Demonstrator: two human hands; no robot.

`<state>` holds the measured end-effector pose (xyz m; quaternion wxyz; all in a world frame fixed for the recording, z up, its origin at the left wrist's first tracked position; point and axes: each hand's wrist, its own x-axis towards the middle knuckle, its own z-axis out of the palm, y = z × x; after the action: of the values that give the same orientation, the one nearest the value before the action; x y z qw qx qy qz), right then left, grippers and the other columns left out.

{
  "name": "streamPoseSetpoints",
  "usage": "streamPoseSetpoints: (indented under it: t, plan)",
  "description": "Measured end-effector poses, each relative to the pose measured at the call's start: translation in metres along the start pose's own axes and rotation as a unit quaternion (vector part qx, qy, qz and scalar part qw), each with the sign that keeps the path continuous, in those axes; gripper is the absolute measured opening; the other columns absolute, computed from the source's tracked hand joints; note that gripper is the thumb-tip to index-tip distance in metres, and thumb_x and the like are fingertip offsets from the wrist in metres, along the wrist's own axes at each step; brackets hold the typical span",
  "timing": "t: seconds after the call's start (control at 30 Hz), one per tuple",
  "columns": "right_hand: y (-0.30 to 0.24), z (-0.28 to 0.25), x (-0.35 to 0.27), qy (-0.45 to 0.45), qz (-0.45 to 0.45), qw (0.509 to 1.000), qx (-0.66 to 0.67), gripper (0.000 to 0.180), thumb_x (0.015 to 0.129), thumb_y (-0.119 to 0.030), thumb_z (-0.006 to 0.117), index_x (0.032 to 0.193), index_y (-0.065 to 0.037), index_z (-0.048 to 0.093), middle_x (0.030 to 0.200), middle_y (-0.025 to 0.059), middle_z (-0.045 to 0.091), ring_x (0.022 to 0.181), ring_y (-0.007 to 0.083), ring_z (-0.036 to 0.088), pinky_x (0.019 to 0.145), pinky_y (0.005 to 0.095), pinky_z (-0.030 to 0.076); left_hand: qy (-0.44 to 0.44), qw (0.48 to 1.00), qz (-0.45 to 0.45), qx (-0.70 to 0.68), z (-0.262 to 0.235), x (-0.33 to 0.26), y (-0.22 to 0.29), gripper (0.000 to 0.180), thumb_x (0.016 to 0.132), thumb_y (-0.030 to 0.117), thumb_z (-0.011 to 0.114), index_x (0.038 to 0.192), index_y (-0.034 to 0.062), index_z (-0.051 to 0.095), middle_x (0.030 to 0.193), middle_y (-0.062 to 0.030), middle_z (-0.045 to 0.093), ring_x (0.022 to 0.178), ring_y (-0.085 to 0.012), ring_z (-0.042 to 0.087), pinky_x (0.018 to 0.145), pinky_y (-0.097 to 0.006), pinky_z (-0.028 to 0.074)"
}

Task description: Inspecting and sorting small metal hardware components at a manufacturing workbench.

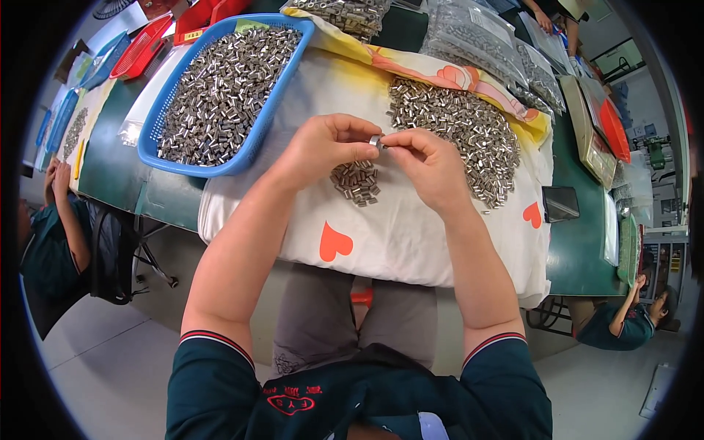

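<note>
Above the white cloth [400, 242], my two hands meet fingertip to fingertip. My left hand [319, 147] pinches a small shiny metal sleeve [375, 141] between thumb and fingers. Closed in a pinch against its right side is my right hand [434, 167]; whether those fingertips hold a second piece is too small to tell. Just below the left fingers lies a small heap of metal sleeves [356, 183]. A much larger heap of similar sleeves [458, 128] spreads behind and right of my right hand.
A blue plastic basket [196, 171] full of metal sleeves stands at the left. Bagged parts [477, 44] lie at the back, behind the cloth's folded yellow edge [345, 40]. A black phone [561, 204] rests on the green table [572, 253]. Other people sit left and right.
</note>
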<state>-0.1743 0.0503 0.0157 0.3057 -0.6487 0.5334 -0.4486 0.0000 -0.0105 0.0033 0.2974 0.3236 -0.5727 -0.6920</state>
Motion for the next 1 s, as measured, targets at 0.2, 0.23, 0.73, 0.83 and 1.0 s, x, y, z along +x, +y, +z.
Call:
streamPoseSetpoints:
  t: [0.2, 0.23, 0.73, 0.83, 1.0]
  plan:
    - [-0.007, 0.007, -0.002, 0.023, 0.029, 0.999, -0.011, 0.010, 0.073, -0.004, 0.059, 0.082, -0.001, 0.061, 0.075, 0.0059, 0.061, 0.067, 0.0114, 0.058, 0.061, 0.0219, 0.046, -0.009, 1.000, 0.013, -0.024, -0.001, -0.002, 0.000, 0.027, 0.076, 0.002, 0.063, 0.101, -0.0052, 0.056, 0.088, -0.0087, 0.063, 0.078, -0.0108, 0.059, 0.070, -0.021, 0.048]
    - [-0.006, 0.008, -0.003, 0.033, 0.013, 0.999, -0.016, 0.009, 0.072, -0.004, 0.059, 0.081, -0.001, 0.061, 0.075, 0.0060, 0.061, 0.067, 0.0119, 0.058, 0.061, 0.0224, 0.046, -0.010, 1.000, 0.014, -0.024, 0.000, -0.002, 0.000, 0.027, 0.076, 0.002, 0.063, 0.101, -0.0052, 0.056, 0.088, -0.0087, 0.063, 0.078, -0.0108, 0.059, 0.070, -0.021, 0.048]
    - [-0.006, 0.007, 0.000, 0.024, -0.040, 0.996, -0.070, 0.007, 0.072, -0.007, 0.059, 0.078, -0.003, 0.060, 0.072, 0.0083, 0.059, 0.064, 0.0202, 0.057, 0.058, 0.0300, 0.044, -0.006, 1.000, 0.015, -0.012, 0.000, 0.000, -0.001, 0.027, 0.076, 0.002, 0.063, 0.101, -0.0057, 0.056, 0.088, -0.0094, 0.063, 0.079, -0.0110, 0.059, 0.072, -0.021, 0.048]
    - [-0.006, 0.005, 0.001, 0.011, -0.029, 0.996, -0.088, 0.008, 0.072, -0.009, 0.059, 0.078, -0.003, 0.061, 0.072, 0.0083, 0.059, 0.063, 0.0204, 0.057, 0.057, 0.0297, 0.044, -0.002, 1.000, 0.004, 0.029, 0.000, -0.003, 0.001, 0.026, 0.076, 0.002, 0.063, 0.100, -0.0050, 0.057, 0.088, -0.0087, 0.063, 0.078, -0.0103, 0.059, 0.070, -0.021, 0.047]
    - [-0.009, -0.029, 0.004, 0.043, 0.017, 0.987, -0.154, 0.011, 0.071, -0.012, 0.060, 0.077, -0.003, 0.061, 0.072, 0.0090, 0.059, 0.064, 0.0213, 0.057, 0.058, 0.0302, 0.044, 0.011, 0.999, 0.001, 0.032, -0.002, 0.000, -0.001, 0.025, 0.075, 0.002, 0.063, 0.099, -0.0045, 0.058, 0.088, -0.0076, 0.063, 0.077, -0.0089, 0.059, 0.068, -0.020, 0.047]
